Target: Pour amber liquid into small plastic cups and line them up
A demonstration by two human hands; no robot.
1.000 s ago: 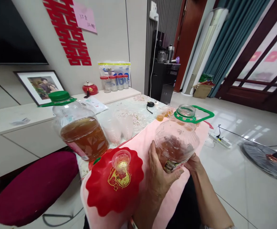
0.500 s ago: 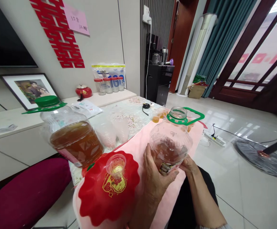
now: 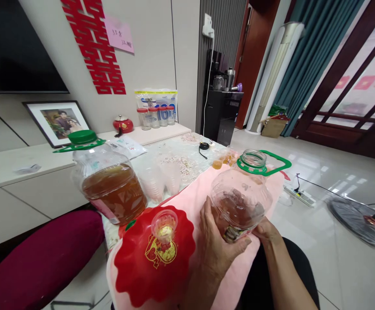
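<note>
A clear plastic jug [image 3: 239, 193] with an uncapped mouth, a green handle ring and brown liquid low inside stands on the pink cloth [image 3: 193, 196]. My left hand [image 3: 218, 241] is wrapped round its near left side, and my right hand [image 3: 268, 232] grips its right side, the fingers partly hidden behind it. To the left lies a red scalloped plate [image 3: 132, 271], with a small clear plastic cup [image 3: 164, 224] upright on it. Beyond the plate, a second jug [image 3: 113, 193] with a green cap holds more brown liquid.
Stacked clear cups [image 3: 153, 183] lie on the flowered tablecloth [image 3: 187, 150]. Small cups of amber liquid [image 3: 218, 164] stand behind the jug. A black coiled tape [image 3: 204, 146] is farther back. A maroon stool [image 3: 45, 262] stands at left, a power strip [image 3: 300, 196] on the floor at right.
The whole scene has shifted slightly to the right in view as the camera turned. Both hands keep their hold on the uncapped jug, which stays about where it was on the cloth.
</note>
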